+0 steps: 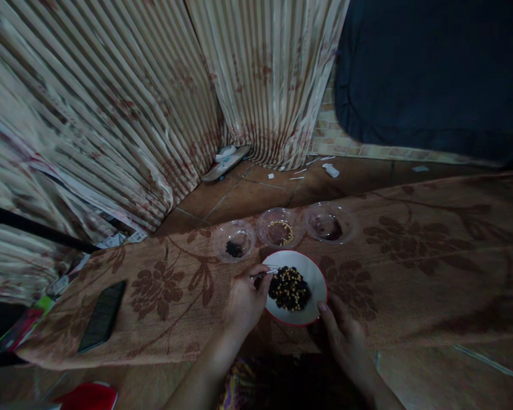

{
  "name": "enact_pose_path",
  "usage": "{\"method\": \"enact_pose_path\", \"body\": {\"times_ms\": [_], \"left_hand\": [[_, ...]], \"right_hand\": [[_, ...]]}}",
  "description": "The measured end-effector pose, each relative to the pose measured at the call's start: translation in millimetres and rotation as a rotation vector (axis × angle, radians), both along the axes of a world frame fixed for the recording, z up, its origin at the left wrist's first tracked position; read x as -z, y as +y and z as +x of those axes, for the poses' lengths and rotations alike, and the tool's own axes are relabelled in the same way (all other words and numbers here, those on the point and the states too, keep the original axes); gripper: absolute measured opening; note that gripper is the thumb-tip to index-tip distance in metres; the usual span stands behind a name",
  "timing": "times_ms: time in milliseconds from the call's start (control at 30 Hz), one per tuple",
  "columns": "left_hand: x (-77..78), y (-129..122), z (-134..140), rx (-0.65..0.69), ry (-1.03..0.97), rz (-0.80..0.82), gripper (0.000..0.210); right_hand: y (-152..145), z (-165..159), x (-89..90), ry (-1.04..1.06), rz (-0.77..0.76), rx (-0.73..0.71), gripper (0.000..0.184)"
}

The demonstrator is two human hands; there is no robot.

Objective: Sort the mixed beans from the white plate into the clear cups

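My left hand (245,299) is closed on a pair of metal tweezers (271,271), whose tips reach over the left side of a white bowl with a red rim (316,285). A heap of mixed black and pale yellow beans (289,289) lies in it. My right hand (346,339) grips the bowl's right rim, thumb on the edge. Just beyond stand three clear plastic bowls: the left bowl (248,253) holds some small black beans, the middle bowl (263,230) several yellow ones, and the right bowl (348,228) something dark that I cannot make out.
A brown floral cloth (166,324) covers the low table. On its left part lies a dark phone (102,316). Striped curtains (256,85) hang behind, with paper scraps (330,169) on the tiled floor. A red item (89,396) is at the lower left.
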State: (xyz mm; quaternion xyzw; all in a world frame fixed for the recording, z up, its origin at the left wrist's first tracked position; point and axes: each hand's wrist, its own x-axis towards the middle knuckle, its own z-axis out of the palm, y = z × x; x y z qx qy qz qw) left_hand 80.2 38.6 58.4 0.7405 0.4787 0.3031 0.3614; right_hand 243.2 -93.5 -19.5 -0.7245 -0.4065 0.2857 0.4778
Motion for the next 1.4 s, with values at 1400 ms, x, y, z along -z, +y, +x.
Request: {"method": "enact_pose_path", "body": {"times_ms": [1400], "left_hand": [[-4.7, -2.2, 3.9, 0.121, 0.171, 0.166, 0.014]], "right_hand": [[2.4, 0.2, -3.0, 0.045, -0.024, -0.021, 0.045]]}}
